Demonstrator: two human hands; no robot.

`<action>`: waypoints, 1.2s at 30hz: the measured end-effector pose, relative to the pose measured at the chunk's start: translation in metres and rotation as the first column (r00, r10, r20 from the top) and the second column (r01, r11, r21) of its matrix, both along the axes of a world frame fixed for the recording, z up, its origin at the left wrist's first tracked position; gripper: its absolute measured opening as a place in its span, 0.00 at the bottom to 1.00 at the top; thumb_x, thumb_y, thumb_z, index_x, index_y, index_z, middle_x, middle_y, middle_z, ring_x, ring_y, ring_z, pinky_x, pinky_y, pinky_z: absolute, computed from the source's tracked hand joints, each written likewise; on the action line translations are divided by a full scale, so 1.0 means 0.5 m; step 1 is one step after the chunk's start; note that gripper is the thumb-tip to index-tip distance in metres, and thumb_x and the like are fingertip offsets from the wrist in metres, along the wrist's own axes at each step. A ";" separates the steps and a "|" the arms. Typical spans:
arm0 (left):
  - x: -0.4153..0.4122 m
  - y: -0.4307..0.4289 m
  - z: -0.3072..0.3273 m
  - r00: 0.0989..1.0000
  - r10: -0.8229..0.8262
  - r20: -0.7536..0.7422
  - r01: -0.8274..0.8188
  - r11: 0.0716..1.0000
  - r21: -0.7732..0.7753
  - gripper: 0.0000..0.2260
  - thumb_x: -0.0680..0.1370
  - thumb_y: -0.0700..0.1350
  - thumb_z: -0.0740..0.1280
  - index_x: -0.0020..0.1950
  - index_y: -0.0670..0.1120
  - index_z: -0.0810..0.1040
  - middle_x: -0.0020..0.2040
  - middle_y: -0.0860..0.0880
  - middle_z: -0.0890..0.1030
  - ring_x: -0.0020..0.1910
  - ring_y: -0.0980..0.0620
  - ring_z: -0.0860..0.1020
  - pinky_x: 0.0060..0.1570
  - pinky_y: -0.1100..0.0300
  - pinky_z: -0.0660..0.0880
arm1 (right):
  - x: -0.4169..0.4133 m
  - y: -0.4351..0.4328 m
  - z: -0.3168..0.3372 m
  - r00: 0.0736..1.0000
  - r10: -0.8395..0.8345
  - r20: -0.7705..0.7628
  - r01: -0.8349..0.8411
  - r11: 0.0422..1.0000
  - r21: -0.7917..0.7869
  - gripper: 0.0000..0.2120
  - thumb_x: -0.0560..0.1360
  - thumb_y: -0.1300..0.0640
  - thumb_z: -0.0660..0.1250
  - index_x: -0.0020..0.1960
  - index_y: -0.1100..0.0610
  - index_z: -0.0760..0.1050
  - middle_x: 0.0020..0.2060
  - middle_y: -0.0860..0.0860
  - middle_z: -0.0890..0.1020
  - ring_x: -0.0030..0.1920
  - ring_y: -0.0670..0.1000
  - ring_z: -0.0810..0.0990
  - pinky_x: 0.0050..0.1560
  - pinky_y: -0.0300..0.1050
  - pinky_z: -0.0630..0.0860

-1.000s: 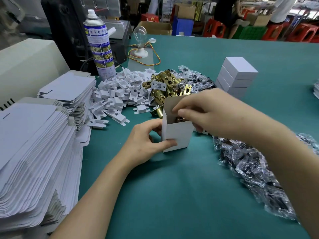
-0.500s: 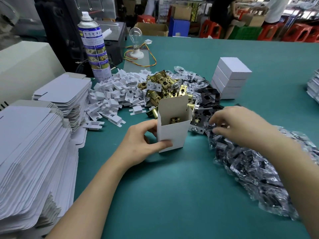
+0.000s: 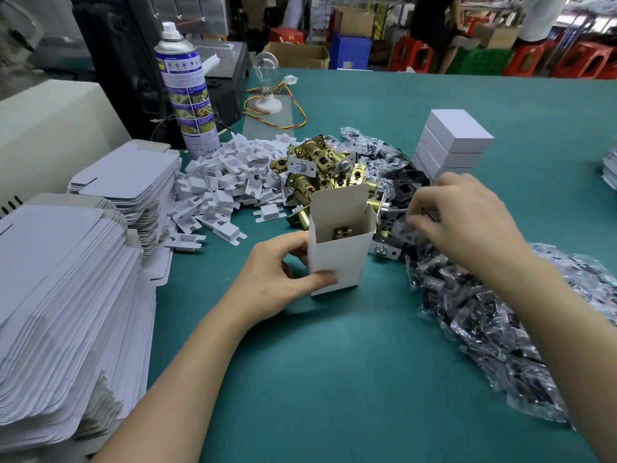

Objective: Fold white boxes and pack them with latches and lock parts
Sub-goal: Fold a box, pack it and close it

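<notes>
Starting at the far left, two stacks of flat box blanks (image 3: 66, 279) lie on the green table (image 3: 334, 379), with a spray can (image 3: 187, 95) standing upright behind the rear stack. Right of the blanks is a loose heap of white card inserts (image 3: 227, 185), and beside it a pile of brass latches (image 3: 320, 162). In front of the latches, the open white box (image 3: 337, 259) stands upright on the table, top flap raised; one brass latch (image 3: 344, 232) is visible inside. The left hand (image 3: 277, 279) grips the box from its left side, thumb pressed on the front face and fingers wrapped behind. Further right, the right hand (image 3: 467, 222) reaches into the bagged lock parts (image 3: 500, 312), fingertips pinching a clear bag at the pile's near-left edge. A stack of closed white boxes (image 3: 450, 142) stands behind this hand.
</notes>
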State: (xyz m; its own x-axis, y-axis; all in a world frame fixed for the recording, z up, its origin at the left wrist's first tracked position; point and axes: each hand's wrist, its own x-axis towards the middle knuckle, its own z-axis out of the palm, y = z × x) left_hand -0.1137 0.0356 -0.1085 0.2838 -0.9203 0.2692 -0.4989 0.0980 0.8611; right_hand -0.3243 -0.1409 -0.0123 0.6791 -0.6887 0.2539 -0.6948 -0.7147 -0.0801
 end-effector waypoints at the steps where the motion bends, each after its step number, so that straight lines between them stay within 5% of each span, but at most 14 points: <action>1: 0.000 0.000 0.000 1.000 -0.002 0.000 0.002 1.000 -0.001 0.16 0.74 0.44 0.81 0.61 0.54 0.85 0.44 0.65 0.81 0.32 0.69 0.74 0.33 0.74 0.67 | 0.000 0.000 0.008 0.995 -0.001 0.096 -0.002 0.999 0.034 0.03 0.77 0.51 0.74 0.45 0.48 0.83 0.43 0.48 0.76 0.51 0.55 0.76 0.47 0.50 0.73; 3: 0.000 -0.001 -0.001 1.000 -0.005 0.001 0.005 1.000 -0.003 0.16 0.74 0.44 0.81 0.61 0.54 0.85 0.44 0.65 0.81 0.32 0.69 0.74 0.33 0.74 0.67 | 0.000 0.003 0.029 0.946 -0.003 0.323 -0.039 0.992 0.123 0.04 0.76 0.52 0.74 0.42 0.47 0.81 0.41 0.46 0.80 0.45 0.51 0.79 0.46 0.48 0.77; 6: -0.001 0.000 0.000 1.000 0.000 -0.003 0.000 1.000 -0.002 0.16 0.74 0.44 0.81 0.60 0.55 0.85 0.43 0.64 0.81 0.32 0.68 0.74 0.33 0.74 0.67 | 0.001 0.037 0.077 0.737 -0.003 0.676 -0.256 0.924 0.284 0.03 0.78 0.53 0.73 0.44 0.49 0.82 0.38 0.48 0.86 0.41 0.47 0.85 0.46 0.41 0.81; 8: -0.001 -0.001 -0.002 1.000 0.002 -0.005 -0.002 1.000 -0.005 0.15 0.74 0.44 0.81 0.58 0.57 0.85 0.43 0.64 0.81 0.32 0.67 0.74 0.33 0.74 0.67 | 0.010 0.074 0.094 0.647 0.031 0.762 -0.413 0.854 0.316 0.01 0.78 0.56 0.74 0.48 0.51 0.84 0.39 0.49 0.87 0.40 0.49 0.86 0.44 0.42 0.82; 11: -0.002 -0.001 -0.004 1.000 -0.003 -0.012 0.003 1.000 -0.010 0.15 0.74 0.44 0.81 0.58 0.56 0.85 0.42 0.63 0.81 0.31 0.67 0.74 0.32 0.74 0.66 | 0.045 0.126 0.087 0.653 0.087 0.753 -0.477 0.819 0.319 0.00 0.77 0.60 0.75 0.47 0.56 0.84 0.39 0.50 0.88 0.39 0.49 0.87 0.44 0.45 0.84; 16: 0.000 -0.001 -0.003 1.000 -0.003 -0.010 0.003 1.000 -0.024 0.15 0.74 0.45 0.81 0.58 0.55 0.85 0.43 0.63 0.81 0.30 0.69 0.73 0.31 0.75 0.66 | 0.077 0.153 0.048 0.801 0.105 0.589 -0.263 0.946 0.189 0.04 0.74 0.55 0.77 0.42 0.50 0.83 0.35 0.42 0.84 0.35 0.44 0.80 0.42 0.44 0.79; 21: -0.003 0.000 -0.001 0.999 -0.011 -0.034 0.010 1.000 -0.028 0.13 0.74 0.47 0.81 0.55 0.58 0.84 0.42 0.62 0.82 0.31 0.69 0.74 0.31 0.75 0.66 | 0.084 0.166 0.024 0.857 0.086 0.507 -0.227 0.948 0.222 0.05 0.73 0.53 0.76 0.42 0.48 0.81 0.35 0.42 0.83 0.40 0.44 0.81 0.44 0.50 0.79; 25: -0.006 0.001 0.002 0.999 -0.016 -0.040 0.015 1.000 -0.026 0.12 0.74 0.47 0.81 0.52 0.59 0.84 0.42 0.62 0.82 0.31 0.69 0.74 0.31 0.75 0.66 | 0.089 0.166 0.029 0.934 0.105 0.341 -0.220 0.922 0.320 0.01 0.78 0.52 0.71 0.48 0.46 0.80 0.40 0.41 0.84 0.45 0.45 0.83 0.50 0.51 0.80; 29: -0.011 0.002 0.008 1.000 0.026 -0.003 -0.026 0.999 -0.045 0.16 0.73 0.49 0.81 0.54 0.65 0.80 0.45 0.61 0.82 0.39 0.66 0.79 0.34 0.70 0.71 | 0.087 0.166 0.028 0.964 0.205 0.171 -0.238 0.951 0.197 0.07 0.81 0.49 0.65 0.53 0.45 0.83 0.46 0.42 0.85 0.48 0.48 0.82 0.51 0.51 0.79; 32: -0.017 0.003 0.015 0.988 0.150 0.048 -0.140 0.977 -0.164 0.23 0.72 0.57 0.78 0.64 0.63 0.75 0.51 0.60 0.85 0.53 0.56 0.82 0.44 0.59 0.80 | 0.072 0.158 0.026 0.877 0.224 0.425 -0.286 0.954 0.086 0.05 0.80 0.52 0.68 0.51 0.48 0.84 0.41 0.41 0.84 0.37 0.39 0.77 0.42 0.44 0.75; 36: -0.024 0.004 0.016 0.960 0.259 0.102 -0.216 0.925 -0.313 0.28 0.74 0.60 0.75 0.71 0.59 0.70 0.53 0.58 0.85 0.54 0.55 0.84 0.47 0.54 0.83 | 0.042 0.126 0.011 0.629 0.031 0.776 -0.224 0.964 0.143 0.04 0.79 0.58 0.69 0.51 0.51 0.82 0.39 0.43 0.82 0.38 0.43 0.78 0.39 0.37 0.75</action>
State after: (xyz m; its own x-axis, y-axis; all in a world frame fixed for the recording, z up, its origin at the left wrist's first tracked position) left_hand -0.1255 0.0374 -0.1007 0.4244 -0.7028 0.5709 -0.6513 0.2011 0.7317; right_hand -0.3035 -0.0780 -0.0070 0.3929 -0.7100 0.5845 -0.2175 -0.6893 -0.6911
